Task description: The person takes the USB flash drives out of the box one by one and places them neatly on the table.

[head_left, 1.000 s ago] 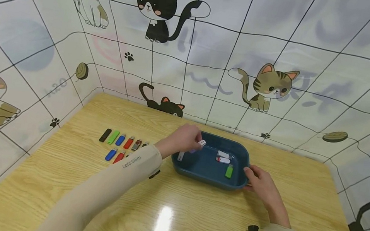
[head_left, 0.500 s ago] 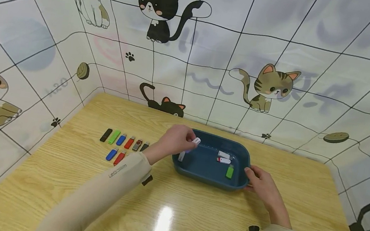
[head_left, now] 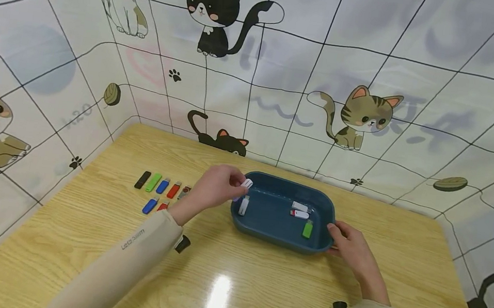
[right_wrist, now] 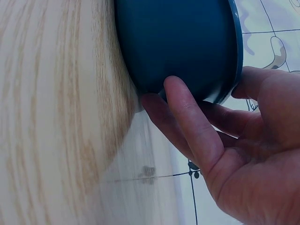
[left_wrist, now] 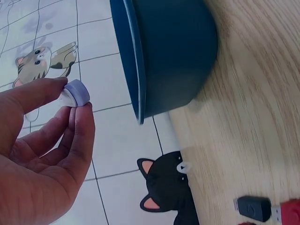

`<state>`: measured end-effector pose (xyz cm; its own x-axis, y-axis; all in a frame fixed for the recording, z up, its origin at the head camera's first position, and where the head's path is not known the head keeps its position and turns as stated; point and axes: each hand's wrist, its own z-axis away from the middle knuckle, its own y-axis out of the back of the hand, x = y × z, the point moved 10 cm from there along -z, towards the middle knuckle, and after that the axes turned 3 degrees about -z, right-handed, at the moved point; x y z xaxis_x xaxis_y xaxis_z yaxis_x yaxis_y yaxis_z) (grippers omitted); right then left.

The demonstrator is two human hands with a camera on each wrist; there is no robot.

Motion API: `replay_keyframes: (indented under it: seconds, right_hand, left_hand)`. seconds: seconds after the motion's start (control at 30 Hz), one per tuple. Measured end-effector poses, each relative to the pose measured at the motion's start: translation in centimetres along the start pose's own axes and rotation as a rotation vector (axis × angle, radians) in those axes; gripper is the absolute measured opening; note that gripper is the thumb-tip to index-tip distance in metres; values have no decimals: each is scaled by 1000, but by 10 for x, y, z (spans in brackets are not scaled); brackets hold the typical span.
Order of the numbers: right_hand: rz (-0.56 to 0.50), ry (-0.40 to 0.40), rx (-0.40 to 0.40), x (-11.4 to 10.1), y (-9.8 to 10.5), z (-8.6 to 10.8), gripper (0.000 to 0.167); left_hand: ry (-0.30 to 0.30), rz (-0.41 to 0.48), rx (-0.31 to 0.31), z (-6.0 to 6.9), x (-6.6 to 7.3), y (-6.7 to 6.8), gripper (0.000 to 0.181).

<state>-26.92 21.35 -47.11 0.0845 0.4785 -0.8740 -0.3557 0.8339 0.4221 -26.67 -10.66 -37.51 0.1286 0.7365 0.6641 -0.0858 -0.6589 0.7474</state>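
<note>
White-and-lilac USB stick (left_wrist: 76, 93) is fingertip-pinched by the left hand (head_left: 219, 184) above the left rim of the rounded dark-blue plastic tray (head_left: 272, 220), whose right end the right hand (head_left: 351, 245) grips, apparently for stability.

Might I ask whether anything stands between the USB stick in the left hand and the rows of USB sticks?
Nothing visible does: the left hand pinches the white-and-purple USB stick higher than the blue tray, and only tabletop shows between the tray and the nearest black USB stick.
</note>
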Motion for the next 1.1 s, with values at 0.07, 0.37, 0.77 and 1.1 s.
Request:
replay_keyframes:
  seconds: [0.07,0.37,0.77,1.1]
  right_hand:
    - [2,-7,2,0,0,0,65]
    - [-2,-6,-5,2,0,0,66]
    - [9,-1,-2,1,1,-1,65]
    - [-3,-12,-1,0,0,0,64]
  left_hand:
    - [5,3,9,4,-2,5,22]
    - [62,29,54,21,-28,28,21]
    - [125,10,131,44,-74,58,26]
    - [177,-45,147,63,-112,72,31]
